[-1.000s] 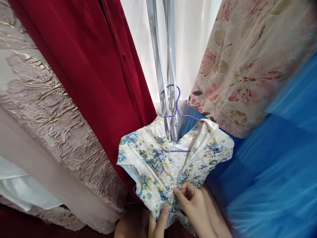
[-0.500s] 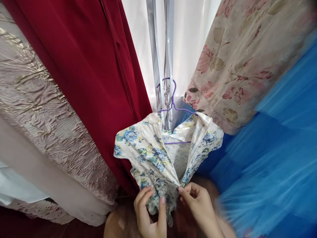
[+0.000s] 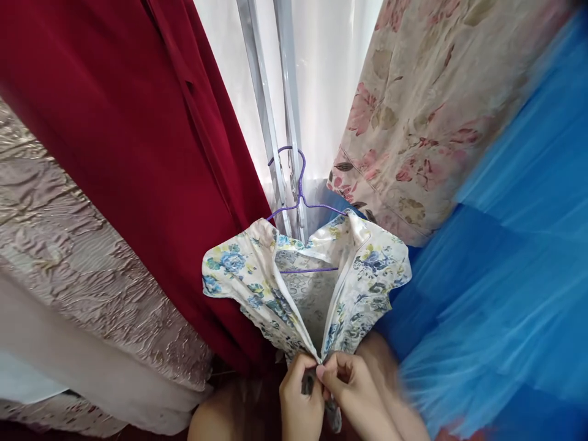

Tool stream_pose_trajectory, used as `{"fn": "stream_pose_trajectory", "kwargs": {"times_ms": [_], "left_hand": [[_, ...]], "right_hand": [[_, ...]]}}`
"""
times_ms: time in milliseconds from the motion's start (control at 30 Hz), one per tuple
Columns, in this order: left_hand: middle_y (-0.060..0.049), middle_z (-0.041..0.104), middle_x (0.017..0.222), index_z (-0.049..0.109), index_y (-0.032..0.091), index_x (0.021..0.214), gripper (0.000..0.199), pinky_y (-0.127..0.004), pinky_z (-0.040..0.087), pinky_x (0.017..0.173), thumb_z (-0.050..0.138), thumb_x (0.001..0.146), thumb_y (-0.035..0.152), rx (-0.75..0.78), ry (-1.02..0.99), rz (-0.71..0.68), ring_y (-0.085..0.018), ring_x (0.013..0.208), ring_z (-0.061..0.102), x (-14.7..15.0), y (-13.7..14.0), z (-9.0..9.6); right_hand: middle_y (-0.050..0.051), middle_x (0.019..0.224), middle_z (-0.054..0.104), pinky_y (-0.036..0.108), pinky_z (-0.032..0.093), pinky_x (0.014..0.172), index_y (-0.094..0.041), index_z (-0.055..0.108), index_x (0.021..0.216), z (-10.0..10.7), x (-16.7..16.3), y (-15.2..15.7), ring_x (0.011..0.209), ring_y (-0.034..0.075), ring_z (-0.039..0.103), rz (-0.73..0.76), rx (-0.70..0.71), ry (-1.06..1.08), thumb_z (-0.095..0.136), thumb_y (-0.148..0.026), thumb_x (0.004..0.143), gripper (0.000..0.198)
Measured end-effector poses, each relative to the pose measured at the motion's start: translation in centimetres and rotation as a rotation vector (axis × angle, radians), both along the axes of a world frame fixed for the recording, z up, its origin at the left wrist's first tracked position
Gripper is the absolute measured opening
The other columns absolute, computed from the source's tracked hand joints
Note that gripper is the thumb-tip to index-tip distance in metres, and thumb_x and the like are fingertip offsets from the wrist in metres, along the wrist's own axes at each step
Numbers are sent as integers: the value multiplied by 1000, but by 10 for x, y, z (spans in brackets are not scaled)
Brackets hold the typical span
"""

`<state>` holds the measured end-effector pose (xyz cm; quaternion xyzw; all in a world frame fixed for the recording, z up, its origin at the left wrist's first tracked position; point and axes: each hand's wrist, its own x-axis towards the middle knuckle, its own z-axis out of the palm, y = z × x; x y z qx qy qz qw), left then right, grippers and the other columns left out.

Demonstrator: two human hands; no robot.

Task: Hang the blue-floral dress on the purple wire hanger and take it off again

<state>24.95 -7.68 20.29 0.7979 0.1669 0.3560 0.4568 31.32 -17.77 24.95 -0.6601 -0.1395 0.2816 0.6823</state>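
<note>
A white garment with blue and yellow flowers [image 3: 367, 275] hangs on a purple hanger [image 3: 301, 184], its front open in a V down to a zipper [image 3: 320, 360]. Both hands meet at the bottom of that V. My left hand [image 3: 301, 392] pinches the garment's edge beside the zipper's lower end. My right hand [image 3: 351, 389] is closed, thumb and forefinger pinching at the zipper. The fingers hide the zipper pull. Only a little of the garment's lower part shows below the hands.
Behind the hanger hang a white cloth with grey ribbons [image 3: 287, 92], a dark red cloth [image 3: 184, 153] and a beige floral cloth [image 3: 408, 141]. Blue tulle [image 3: 496, 263] spreads on the right, textured pinkish fabric [image 3: 105, 275] on the left. My knee [image 3: 220, 410] is below.
My left hand has moved right, from lying open on the garment to pinching it beside the zipper. The garment's V opening is wider. The view has shifted slightly.
</note>
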Motion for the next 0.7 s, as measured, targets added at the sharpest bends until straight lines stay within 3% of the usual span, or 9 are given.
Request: {"fn": "stream_pose_trajectory", "kwargs": {"times_ms": [200,300,400,533,700], "left_hand": [[1,56,63,47,20,66,21,-20,41,58,55,85,16,-119,153,-99,-14,62,54,-7,6,18],[0,59,68,51,20,71,15,-22,43,63,54,84,14,-177,200,-159,-16,67,56,-8,6,27],[-1,60,71,57,19,76,9,-23,42,63,55,84,16,-205,255,-213,-16,67,56,-9,9,33],[3,49,57,53,20,67,14,-22,32,51,63,77,20,-196,341,-189,-13,51,45,-11,16,40],[2,49,57,51,21,63,20,-23,35,53,69,72,22,-179,306,-145,-15,55,49,-8,17,35]], "right_hand": [[1,55,61,23,37,47,-17,60,64,-1,-11,12,46,11,48,-97,106,53,75,-53,79,42],[1,55,61,22,34,45,-16,62,66,10,-10,18,45,9,44,-127,184,82,76,-53,80,42],[1,52,62,21,33,42,-15,64,68,41,3,28,41,8,44,-155,236,45,78,-52,78,41],[2,51,66,19,32,40,-14,65,69,99,26,50,37,6,43,-176,305,-66,77,-46,79,36],[2,53,68,19,33,39,-14,65,69,149,48,76,36,7,46,-183,414,-195,74,-41,81,31]]}}
